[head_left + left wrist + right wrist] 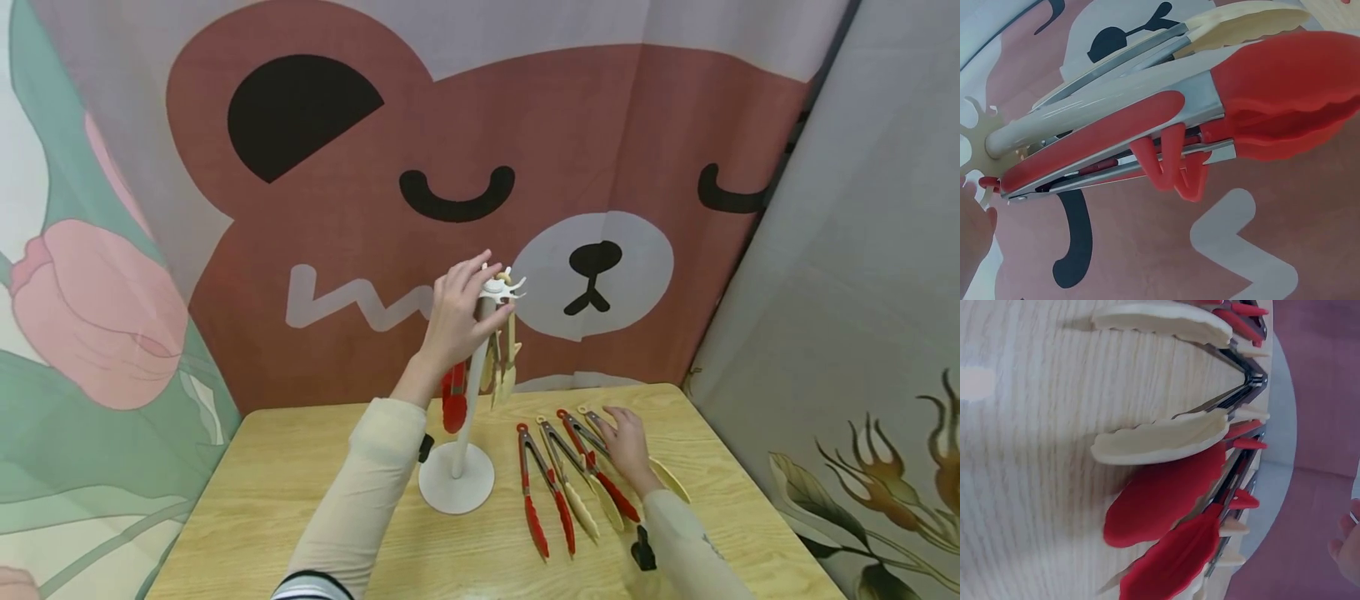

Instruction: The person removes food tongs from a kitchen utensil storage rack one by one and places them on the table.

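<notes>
A white stand (pixel 459 479) with a hooked top (pixel 501 289) bears hanging tongs. My left hand (pixel 457 312) is at that top, fingers extended on its far side and thumb spread across the front. Below it hang red tongs (pixel 1110 140), their red ring on a hook. Cream tongs (pixel 1241 25) hang behind the pole. My right hand (pixel 628 442) hovers over the ring end of cream-tipped tongs (pixel 670 481) at the right of the table, fingers loosely extended; contact cannot be made out. In the right wrist view only some fingertips (pixel 1337 549) show at the edge.
Several red and cream tongs lie in a row on the wooden table (pixel 300 492), among them open red tongs (pixel 531 500) nearest the stand. A printed bear curtain (pixel 337 225) hangs behind the table's back edge. A grey curtain (pixel 840 250) hangs at right.
</notes>
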Available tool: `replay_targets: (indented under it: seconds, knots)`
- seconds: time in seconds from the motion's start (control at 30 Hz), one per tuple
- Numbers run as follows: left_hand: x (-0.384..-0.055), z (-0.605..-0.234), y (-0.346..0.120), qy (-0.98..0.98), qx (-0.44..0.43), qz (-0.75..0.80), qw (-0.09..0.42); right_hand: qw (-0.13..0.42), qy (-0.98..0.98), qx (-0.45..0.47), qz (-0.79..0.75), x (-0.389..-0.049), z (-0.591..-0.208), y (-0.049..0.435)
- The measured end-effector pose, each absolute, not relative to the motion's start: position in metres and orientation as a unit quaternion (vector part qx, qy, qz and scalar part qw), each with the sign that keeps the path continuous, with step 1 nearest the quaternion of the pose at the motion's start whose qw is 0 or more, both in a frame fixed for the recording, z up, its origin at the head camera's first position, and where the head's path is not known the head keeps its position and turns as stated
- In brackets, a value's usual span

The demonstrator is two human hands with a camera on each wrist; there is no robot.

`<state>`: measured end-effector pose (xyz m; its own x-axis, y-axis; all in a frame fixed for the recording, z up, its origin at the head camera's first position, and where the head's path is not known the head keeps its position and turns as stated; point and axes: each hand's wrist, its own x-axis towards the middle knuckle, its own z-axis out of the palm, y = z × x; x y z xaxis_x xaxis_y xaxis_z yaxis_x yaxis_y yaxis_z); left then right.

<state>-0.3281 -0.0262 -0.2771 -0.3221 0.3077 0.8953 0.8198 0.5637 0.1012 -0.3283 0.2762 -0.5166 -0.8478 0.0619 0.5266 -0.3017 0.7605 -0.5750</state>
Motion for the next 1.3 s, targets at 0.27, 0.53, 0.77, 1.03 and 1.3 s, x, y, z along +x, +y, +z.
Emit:
replay_targets:
  seconds: [0.27,0.53,0.77,1.03,1.3]
  knots:
    - [-0.325,-0.281,-0.034,-0.745,-0.374,-0.307,0.459,0.262,-0.897,0.082,0.346,-0.326,-0.505,0.265]
    - [-0.315,-0.290,-0.042,-0.732,-0.374,-0.316,0.474,0.273,-0.893,0.097,0.345,-0.321,-0.495,0.254]
    - [-0.307,-0.303,-0.047,-0.726,-0.372,-0.329,0.476,0.283,-0.881,0.117,0.360,-0.319,-0.488,0.246]
    - [-0.298,-0.322,-0.054,-0.724,-0.361,-0.346,0.475,0.247,-0.882,0.118,0.383,-0.314,-0.483,0.239]
    - [-0.290,-0.338,-0.060,-0.736,-0.344,-0.365,0.455,0.269,-0.876,0.140,0.373,-0.314,-0.481,0.232]
